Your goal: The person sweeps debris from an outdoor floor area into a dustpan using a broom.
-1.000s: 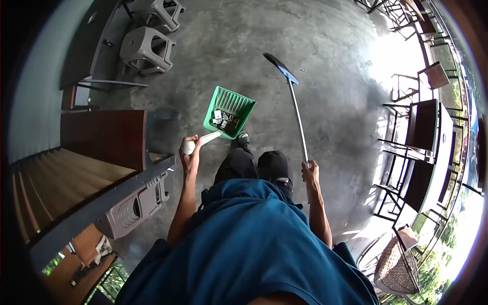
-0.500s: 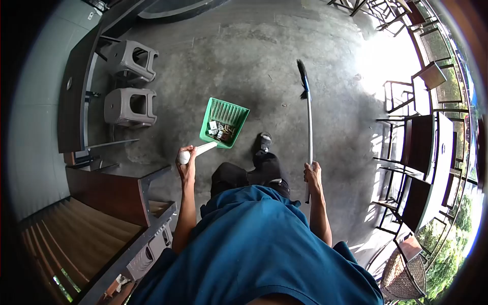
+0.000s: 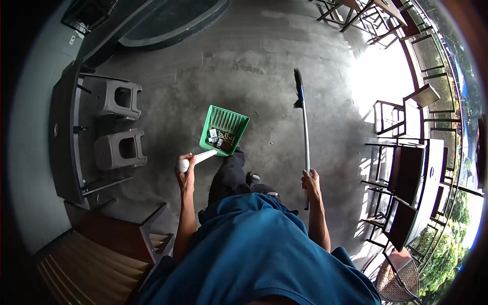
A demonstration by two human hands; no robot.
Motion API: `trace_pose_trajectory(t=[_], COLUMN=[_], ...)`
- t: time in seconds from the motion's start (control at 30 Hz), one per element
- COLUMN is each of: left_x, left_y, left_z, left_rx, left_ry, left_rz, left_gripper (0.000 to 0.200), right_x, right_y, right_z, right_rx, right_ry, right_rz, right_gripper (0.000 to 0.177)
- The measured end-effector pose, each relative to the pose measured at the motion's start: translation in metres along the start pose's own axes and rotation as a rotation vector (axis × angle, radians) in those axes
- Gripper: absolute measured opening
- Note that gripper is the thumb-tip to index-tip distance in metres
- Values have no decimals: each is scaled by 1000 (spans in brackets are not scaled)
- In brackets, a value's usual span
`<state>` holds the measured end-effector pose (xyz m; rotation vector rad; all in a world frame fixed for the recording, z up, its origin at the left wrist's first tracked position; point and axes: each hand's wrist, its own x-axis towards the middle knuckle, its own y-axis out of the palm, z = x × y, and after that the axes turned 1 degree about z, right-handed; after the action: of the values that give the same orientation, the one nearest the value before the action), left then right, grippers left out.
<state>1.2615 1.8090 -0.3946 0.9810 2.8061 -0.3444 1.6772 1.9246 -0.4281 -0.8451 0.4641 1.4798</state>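
My left hand (image 3: 186, 172) is closed around the white handle of a green dustpan (image 3: 245, 124). Small litter (image 3: 222, 138), including white pieces and several short brownish bits, lies in the pan near its handle end. The pan's ribbed front points away from me. In my right hand (image 3: 311, 182) is a broom (image 3: 305, 129), gripped by its long grey handle near the lower end. Its dark bristles (image 3: 298, 84) with a blue base point forward, ahead of the dustpan and to its right.
Two grey plastic stools (image 3: 120, 149) stand at a dark table (image 3: 65, 134) on the left. A wooden bench (image 3: 109, 229) is at the lower left. Tables (image 3: 429, 173) and chairs line the bright right side. A curved dark platform (image 3: 175, 25) rises ahead from the concrete floor (image 3: 244, 76).
I have walked forward, with one leg now stretched out beneath the dustpan. Stools and tables have shifted back in view; both hands keep their grip on the dustpan and broom.
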Motion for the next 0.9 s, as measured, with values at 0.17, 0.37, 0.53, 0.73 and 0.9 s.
trace_pose_trajectory(t=[0.17,0.37,0.53,0.73,0.9], left_x=[102,206,299,388,456], left_y=[60,123,198,293,369], left_z=[-39,-95,-128,-178,-206], left_rx=[14,103,74,95,114], left_ry=[65,67,139,99,146], left_rz=[88,236,234,150,135], left_gripper=[14,17,15,15,15], right_x=[43,106,180,275,353], right_y=[33,61,78,75,64], right_z=[91,189,268,377,463], right_rx=[5,49,30,-13,-40], right_ry=[9,-2,-31,-4,13], right_rz=[5,16,15,63,91], right_gripper=[32,30,35,38,40])
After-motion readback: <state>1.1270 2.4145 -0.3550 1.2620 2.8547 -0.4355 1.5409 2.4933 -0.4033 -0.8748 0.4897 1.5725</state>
